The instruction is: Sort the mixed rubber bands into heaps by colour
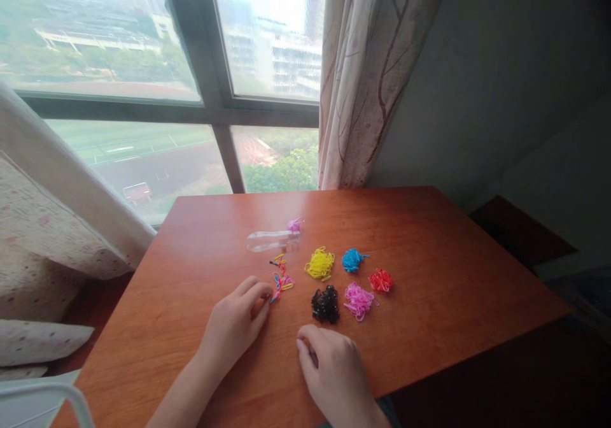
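Small rubber bands lie sorted by colour on a brown wooden table (429,237): a yellow pile (319,264), a blue pile (352,260), a red pile (380,280), a pink pile (358,300) and a black pile (325,304). A small mixed cluster of bands (281,276) lies left of them. My left hand (236,323) rests on the table, its curled fingertips touching the mixed cluster. My right hand (334,370) lies knuckles up with fingers curled under, just below the black pile. What its fingers hold is hidden.
A clear plastic bottle (270,240) with a pink top lies on its side behind the bands. A window and a patterned curtain (367,78) stand beyond the table's far edge. Cushions (38,237) sit at the left, a dark shelf at the right.
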Motion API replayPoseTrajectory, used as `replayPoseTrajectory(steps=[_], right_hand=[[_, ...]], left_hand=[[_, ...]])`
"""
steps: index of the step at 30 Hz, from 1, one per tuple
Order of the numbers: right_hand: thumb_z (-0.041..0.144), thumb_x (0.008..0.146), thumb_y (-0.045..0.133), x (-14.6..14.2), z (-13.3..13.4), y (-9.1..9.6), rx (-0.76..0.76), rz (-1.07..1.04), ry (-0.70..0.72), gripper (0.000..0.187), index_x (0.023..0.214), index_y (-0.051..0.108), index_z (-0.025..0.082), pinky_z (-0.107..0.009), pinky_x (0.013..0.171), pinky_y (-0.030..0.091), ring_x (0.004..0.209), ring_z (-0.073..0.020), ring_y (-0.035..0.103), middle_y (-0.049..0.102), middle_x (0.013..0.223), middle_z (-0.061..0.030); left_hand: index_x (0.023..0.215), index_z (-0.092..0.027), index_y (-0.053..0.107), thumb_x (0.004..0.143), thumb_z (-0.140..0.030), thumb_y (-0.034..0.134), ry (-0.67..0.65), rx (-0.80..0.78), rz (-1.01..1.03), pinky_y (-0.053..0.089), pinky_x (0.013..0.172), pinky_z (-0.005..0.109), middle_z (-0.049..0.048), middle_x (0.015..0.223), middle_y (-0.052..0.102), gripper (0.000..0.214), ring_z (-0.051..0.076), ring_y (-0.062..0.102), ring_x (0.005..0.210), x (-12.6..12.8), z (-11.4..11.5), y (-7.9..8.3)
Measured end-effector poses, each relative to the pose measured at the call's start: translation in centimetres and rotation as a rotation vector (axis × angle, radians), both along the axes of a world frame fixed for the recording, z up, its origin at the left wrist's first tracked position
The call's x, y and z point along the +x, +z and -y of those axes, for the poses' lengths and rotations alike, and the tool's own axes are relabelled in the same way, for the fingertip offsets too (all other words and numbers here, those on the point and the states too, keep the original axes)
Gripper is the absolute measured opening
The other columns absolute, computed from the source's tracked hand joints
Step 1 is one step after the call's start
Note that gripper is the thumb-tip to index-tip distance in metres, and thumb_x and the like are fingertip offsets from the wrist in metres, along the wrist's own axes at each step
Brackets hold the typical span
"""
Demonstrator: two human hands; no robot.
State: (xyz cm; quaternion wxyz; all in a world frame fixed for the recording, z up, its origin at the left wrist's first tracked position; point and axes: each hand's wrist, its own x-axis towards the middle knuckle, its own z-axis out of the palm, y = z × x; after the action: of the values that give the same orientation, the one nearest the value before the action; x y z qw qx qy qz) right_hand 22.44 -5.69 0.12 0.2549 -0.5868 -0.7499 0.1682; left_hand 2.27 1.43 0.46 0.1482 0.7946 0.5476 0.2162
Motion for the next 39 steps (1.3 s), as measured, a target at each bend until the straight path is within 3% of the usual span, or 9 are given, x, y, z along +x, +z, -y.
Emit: replayPoseTrajectory(steps=[5, 12, 20, 25, 32, 39], right_hand=[[0.014, 0.088, 0.049, -0.1, -0.2, -0.1, 0.02, 0.005, 0.015, 0.015, 0.081, 0.058, 0.024, -0.028, 0.057, 0.024, 0.06, -0.0131, 0.061, 0.066, 0.068, 0.0044], [0.014, 0.089, 0.048, -0.1, 0.1, 0.1, -0.004, 0.007, 0.023, 0.016, 0.082, 0.057, 0.025, -0.029, 0.058, 0.025, 0.062, -0.0136, 0.062, 0.066, 0.07, 0.0045], [0.016, 0.09, 0.047, -0.1, 0.0, -0.2, 0.008, 0.026, 0.033, 0.016, 0.081, 0.056, 0.024, -0.028, 0.057, 0.025, 0.061, -0.0136, 0.062, 0.066, 0.07, 0.0042], [0.015, 0.09, 0.046, 0.0, 0.0, 0.0, 0.024, 0.022, 0.033, 0.017, 0.081, 0.056, 0.024, -0.029, 0.057, 0.026, 0.061, -0.0138, 0.062, 0.065, 0.069, 0.0041], [0.014, 0.089, 0.047, -0.2, -0.1, 0.2, 0.033, 0.012, 0.033, 0.016, 0.08, 0.055, 0.024, -0.026, 0.057, 0.027, 0.061, -0.0131, 0.062, 0.066, 0.069, 0.004], [0.014, 0.089, 0.047, -0.2, -0.1, -0.3, 0.001, -0.027, 0.061, 0.015, 0.082, 0.056, 0.024, -0.025, 0.058, 0.028, 0.064, -0.0132, 0.062, 0.066, 0.071, 0.004]], left_hand=[[0.09, -0.024, 0.062, 0.094, -0.027, 0.045, 0.024, 0.04, -0.036, 0.043, 0.061, 0.02, -0.0016, 0.089, 0.065, 0.018, 0.01, 0.059, 0.064, -0.3, 0.0, -0.1], [0.102, -0.026, 0.061, 0.096, -0.03, 0.043, 0.156, 0.017, -0.067, 0.044, 0.061, 0.022, -0.0008, 0.099, 0.067, 0.02, 0.011, 0.061, 0.064, -0.4, -0.2, -0.1], [0.09, -0.026, 0.06, 0.092, -0.033, 0.048, 0.028, -0.118, -0.115, 0.044, 0.063, 0.024, -0.0005, 0.093, 0.064, 0.015, 0.016, 0.064, 0.078, -0.5, 0.5, 0.9], [0.09, -0.026, 0.062, 0.094, -0.028, 0.044, -0.023, -0.126, -0.116, 0.046, 0.069, 0.025, 0.0007, 0.096, 0.064, 0.018, 0.017, 0.064, 0.083, -0.9, 0.2, 0.6], [0.092, -0.024, 0.062, 0.094, -0.031, 0.045, 0.03, -0.041, -0.018, 0.046, 0.064, 0.022, 0.0002, 0.092, 0.065, 0.019, 0.013, 0.064, 0.074, -1.0, 0.2, 0.0], [0.093, -0.024, 0.061, 0.099, -0.03, 0.04, -0.013, 0.05, -0.056, 0.044, 0.063, 0.021, 0.0003, 0.094, 0.066, 0.022, 0.012, 0.062, 0.07, 0.3, -0.6, 1.1]])
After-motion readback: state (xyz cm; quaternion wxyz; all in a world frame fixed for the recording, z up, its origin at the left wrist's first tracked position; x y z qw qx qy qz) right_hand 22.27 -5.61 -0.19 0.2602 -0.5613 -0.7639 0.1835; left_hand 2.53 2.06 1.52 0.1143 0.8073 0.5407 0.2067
